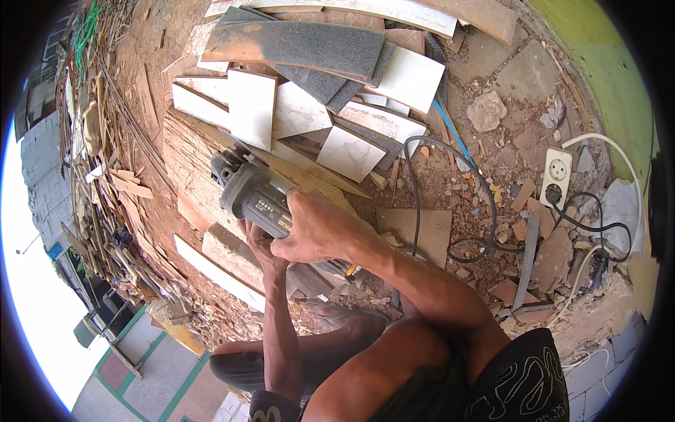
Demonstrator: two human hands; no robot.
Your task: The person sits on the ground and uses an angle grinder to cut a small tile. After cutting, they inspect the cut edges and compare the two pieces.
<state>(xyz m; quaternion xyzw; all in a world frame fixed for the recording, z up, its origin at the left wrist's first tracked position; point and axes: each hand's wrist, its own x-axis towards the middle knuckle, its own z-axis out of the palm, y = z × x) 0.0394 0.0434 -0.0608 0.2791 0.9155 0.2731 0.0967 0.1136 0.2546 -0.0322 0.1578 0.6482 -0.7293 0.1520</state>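
Observation:
An angle grinder with a dark grey body is held in both of my hands, its head pointing up and left. My right hand wraps round the rear of the body. Just below it, my left hand closes on the underside, its fingers partly hidden by the tool. The thin cutting disc shows edge-on beyond the grinder head, close to a white tile piece; whether they touch I cannot tell. A rough wooden board lies beneath the grinder.
Cut white tiles and dark grey tile strips are heaped ahead. A black cord loops over rubble on the right, near a white power socket. Wood scraps line the left side. My bare foot is close below the grinder.

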